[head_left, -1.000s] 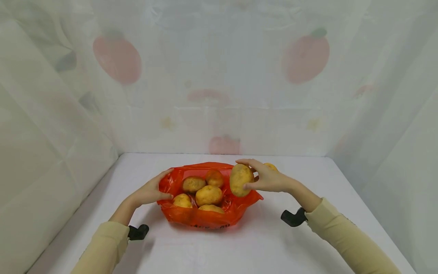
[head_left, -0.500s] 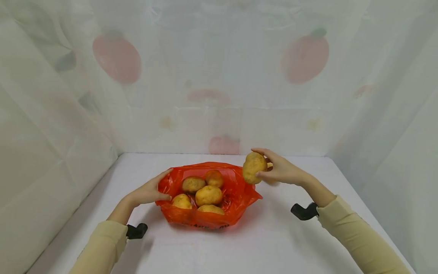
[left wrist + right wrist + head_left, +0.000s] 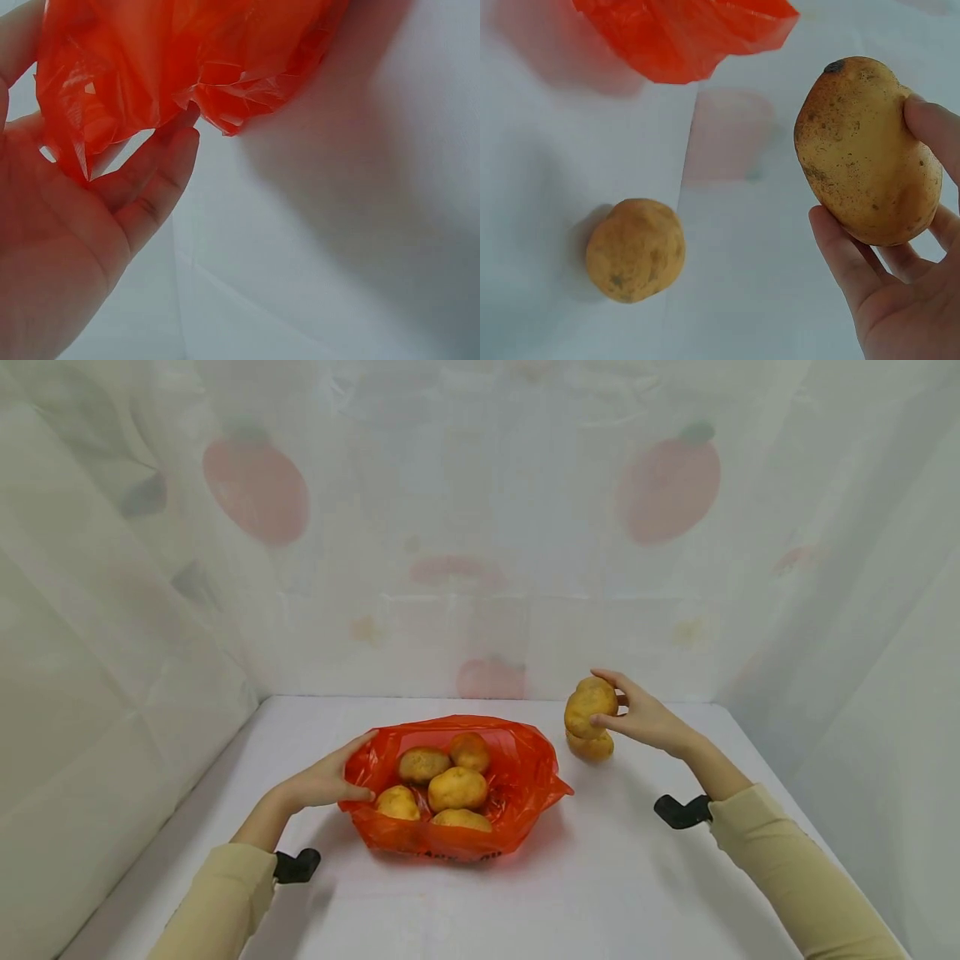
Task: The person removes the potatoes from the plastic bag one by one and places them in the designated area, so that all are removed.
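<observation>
A red plastic bag (image 3: 525,814) sits on the table with its mouth spread wide, and several potatoes (image 3: 457,788) lie inside it. At its left side my left hand (image 3: 322,781) grips the bag's edge; in the left wrist view the red film (image 3: 127,67) passes between thumb and fingers. To the right of the bag, my right hand (image 3: 645,718) holds a potato (image 3: 588,710) above the table, pinched between thumb and fingertips. Just below that one, another potato (image 3: 591,747) rests on the table, partly covered in the head view. The right wrist view shows the held potato (image 3: 866,154) and the resting potato (image 3: 635,251) apart.
The white-covered table (image 3: 480,910) is enclosed by pale curtains (image 3: 480,527) with faded fruit prints at the back and sides. A black wrist mount (image 3: 681,812) sticks out from the right sleeve, and another mount (image 3: 297,866) from the left.
My right hand has carried the potato from over the bag's right edge to the right and away, over the potato on the table. The left hand stays almost still at the bag.
</observation>
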{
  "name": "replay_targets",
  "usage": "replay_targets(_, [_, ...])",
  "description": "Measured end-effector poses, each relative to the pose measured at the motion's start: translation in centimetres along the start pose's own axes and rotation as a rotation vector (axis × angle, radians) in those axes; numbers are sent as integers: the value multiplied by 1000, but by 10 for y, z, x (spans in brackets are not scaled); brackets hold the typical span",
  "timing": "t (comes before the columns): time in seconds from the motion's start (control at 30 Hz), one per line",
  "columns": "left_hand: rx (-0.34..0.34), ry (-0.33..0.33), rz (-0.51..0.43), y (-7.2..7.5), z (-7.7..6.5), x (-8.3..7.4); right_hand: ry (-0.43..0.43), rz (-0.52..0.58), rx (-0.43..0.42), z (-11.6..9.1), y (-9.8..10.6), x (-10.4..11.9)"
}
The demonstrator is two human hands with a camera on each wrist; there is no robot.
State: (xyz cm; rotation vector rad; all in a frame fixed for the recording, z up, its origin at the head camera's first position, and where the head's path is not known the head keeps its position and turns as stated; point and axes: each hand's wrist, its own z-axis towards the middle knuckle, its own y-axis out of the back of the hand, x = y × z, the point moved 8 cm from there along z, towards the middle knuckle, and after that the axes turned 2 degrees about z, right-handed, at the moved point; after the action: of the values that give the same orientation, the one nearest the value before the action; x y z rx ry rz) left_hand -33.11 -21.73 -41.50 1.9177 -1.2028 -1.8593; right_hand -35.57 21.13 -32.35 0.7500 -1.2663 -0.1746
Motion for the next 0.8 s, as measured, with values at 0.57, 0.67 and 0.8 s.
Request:
replay_targets(0.57, [37,-12,-29,-2,-2,-5,-86,36,-90,-4,21,-35])
replay_targets(0.67, [37,-11,-25,-1,-3,-5,-103,53,-100,-5,23,-42])
replay_targets(0.8, [36,-13,-18,-1,-4,-5,-132,56,-108,-7,25,-53])
